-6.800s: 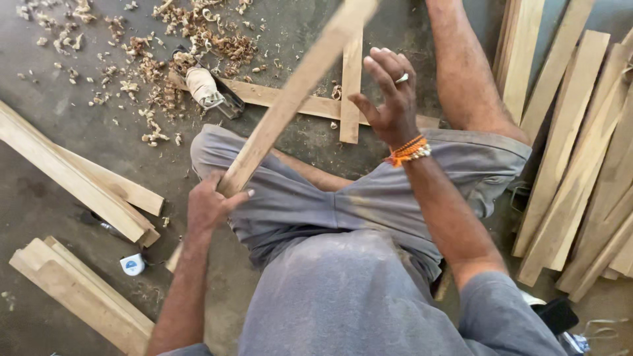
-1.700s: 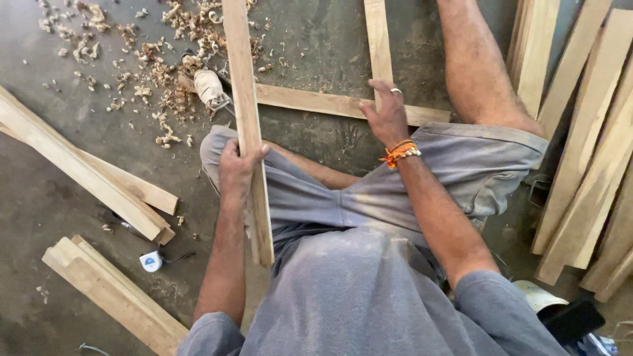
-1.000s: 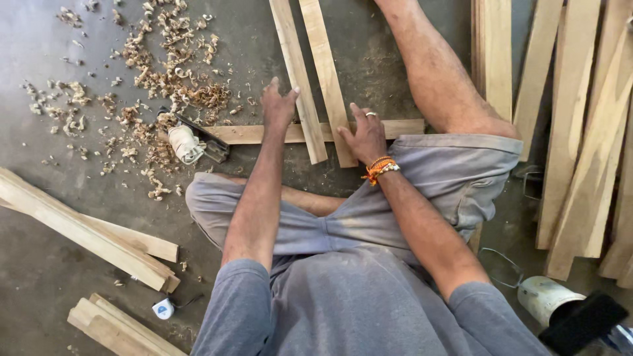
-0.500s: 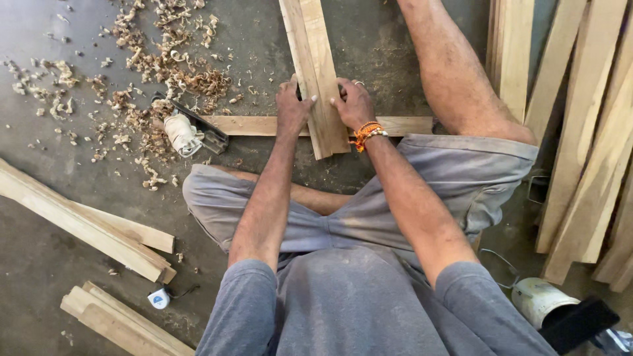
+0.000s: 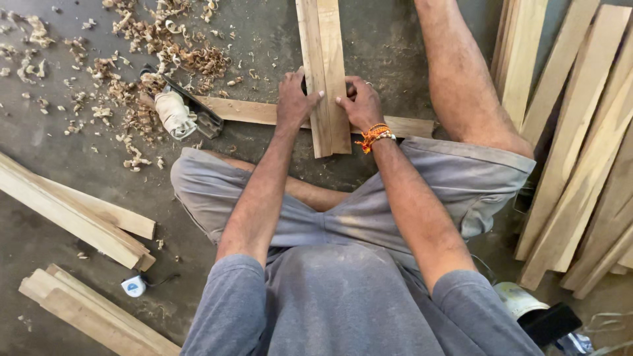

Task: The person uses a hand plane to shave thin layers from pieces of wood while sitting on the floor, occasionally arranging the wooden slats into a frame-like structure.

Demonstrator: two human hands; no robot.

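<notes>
Wood shavings [image 5: 151, 39] litter the concrete floor [image 5: 59, 191] beside what appears to be a hand plane [image 5: 181, 112]; planks [image 5: 580, 145] lean at right, a tape measure [image 5: 134, 286] nearby.

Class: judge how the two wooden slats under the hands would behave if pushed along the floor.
The two slats look stiff and flat, so they would likely slide, not roll. Resting across a cross board, they may pivot. Left hand and right hand press them together.

L hand [image 5: 295, 100] & R hand [image 5: 359, 105] press two wood slats [image 5: 323, 72] together btwn fingers; crosspiece [image 5: 257, 111] lies under fingertips.
</notes>
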